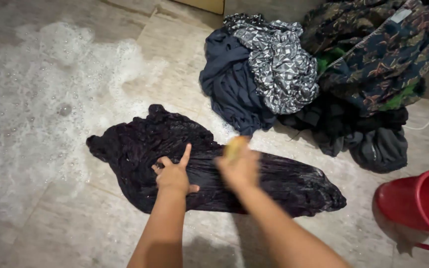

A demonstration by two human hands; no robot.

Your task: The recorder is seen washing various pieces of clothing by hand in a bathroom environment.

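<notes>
Two hands work on a wet dark garment (214, 171) spread flat on the soapy tiled floor (75, 218). The left hand (174, 174) presses it down with fingers partly spread, forefinger pointing up; the right hand (238, 166), blurred, is clenched around a yellowish soap bar (235, 146) held against the cloth. Beyond lies a heap of clothes (323, 79), with a red bucket (423, 203) at right.

Bare wet floor (75, 223) lies open left and front, while the heaped clothes (314, 74) and red bucket (423, 203) crowd the right.
</notes>
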